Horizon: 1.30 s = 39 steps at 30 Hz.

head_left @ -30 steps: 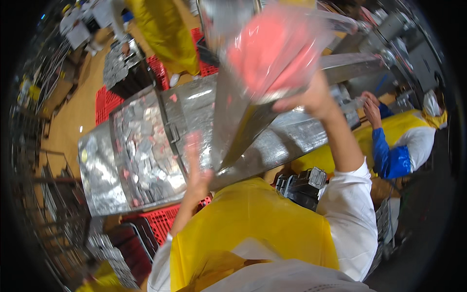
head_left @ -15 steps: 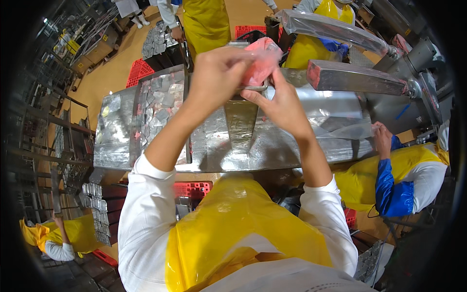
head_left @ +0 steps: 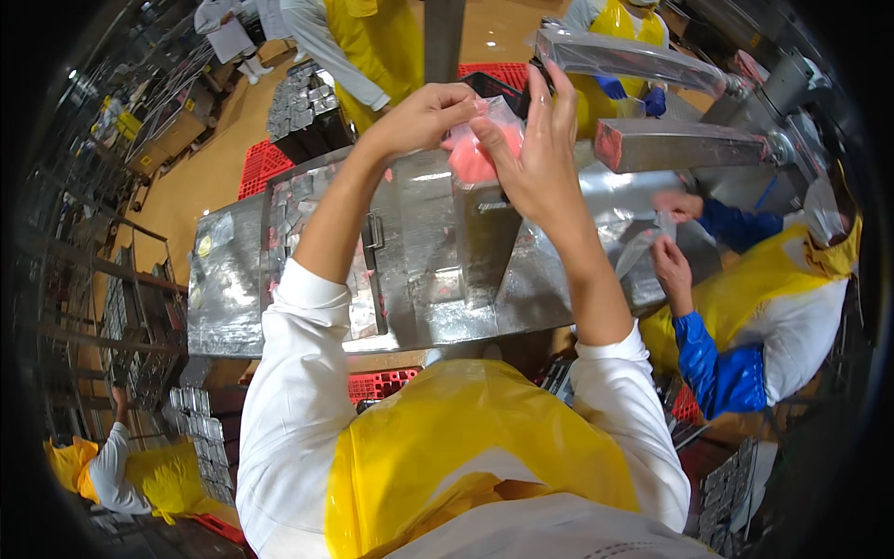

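A tall, narrow metal mould [head_left: 486,244] stands on the steel table. At its top, pink ground-meat-like filling [head_left: 472,164] shows inside a clear plastic bag [head_left: 500,112]. My left hand [head_left: 426,119] is closed, its fingers pinching the gathered edge of the bag on the left. My right hand [head_left: 545,158] is at the right side of the opening, fingers stretched upward and the thumb lying against the plastic. The far side of the mould's mouth is hidden behind the bag and my hands.
The steel table [head_left: 419,214] carries a shallow tray of metal lids [head_left: 358,284] at left. Two plastic-covered filling tubes [head_left: 689,147] extend from a machine at right. A co-worker's hands [head_left: 672,265] handle clear film there. Stacked moulds [head_left: 307,107] stand behind on a red pallet [head_left: 264,168].
The plastic has been drawn up and leftward over the pink filling. My right hand's fingers have straightened upward. The co-worker at right has brought both hands together on the film.
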Each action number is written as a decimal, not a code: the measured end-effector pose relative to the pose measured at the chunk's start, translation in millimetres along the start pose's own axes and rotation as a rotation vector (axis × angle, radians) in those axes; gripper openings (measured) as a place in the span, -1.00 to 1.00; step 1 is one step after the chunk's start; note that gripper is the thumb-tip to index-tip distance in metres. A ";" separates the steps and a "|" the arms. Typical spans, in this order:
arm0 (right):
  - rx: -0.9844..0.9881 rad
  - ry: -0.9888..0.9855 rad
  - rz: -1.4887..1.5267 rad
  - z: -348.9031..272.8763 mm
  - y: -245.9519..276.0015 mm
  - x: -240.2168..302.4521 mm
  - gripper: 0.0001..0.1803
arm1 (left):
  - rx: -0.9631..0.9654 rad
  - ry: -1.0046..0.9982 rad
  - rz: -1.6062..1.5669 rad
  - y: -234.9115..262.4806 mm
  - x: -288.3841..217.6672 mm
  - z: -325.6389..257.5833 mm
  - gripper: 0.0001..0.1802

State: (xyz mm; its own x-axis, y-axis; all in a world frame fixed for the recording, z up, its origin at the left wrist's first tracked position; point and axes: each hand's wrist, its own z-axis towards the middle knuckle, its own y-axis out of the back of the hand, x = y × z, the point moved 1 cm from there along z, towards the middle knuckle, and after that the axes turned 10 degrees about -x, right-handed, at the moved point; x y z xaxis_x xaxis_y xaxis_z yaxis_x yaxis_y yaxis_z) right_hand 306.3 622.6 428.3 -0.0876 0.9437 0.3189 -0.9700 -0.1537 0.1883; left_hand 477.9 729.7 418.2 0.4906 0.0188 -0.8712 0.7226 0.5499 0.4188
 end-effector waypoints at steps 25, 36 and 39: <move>0.502 -0.893 0.629 -0.2 123.7 -23.6 -0.12 | -0.374 -0.576 0.067 -26.2 -61.1 -6.0 -0.38; 0.551 -0.344 -0.335 -105.5 47.8 -57.0 0.25 | -0.591 -0.359 0.640 -111.8 -59.9 15.6 -0.61; 0.500 -0.375 0.019 -126.6 35.5 -47.5 0.37 | -0.616 -0.275 0.505 -96.0 -58.0 -2.3 -0.57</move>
State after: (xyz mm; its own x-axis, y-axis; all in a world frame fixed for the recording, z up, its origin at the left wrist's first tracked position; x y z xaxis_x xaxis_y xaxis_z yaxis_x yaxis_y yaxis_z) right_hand 247.3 609.4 302.2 0.0697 0.7865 0.6136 -0.7376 -0.3734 0.5625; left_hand 378.9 677.6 428.0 0.8425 0.2250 -0.4895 0.0284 0.8888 0.4574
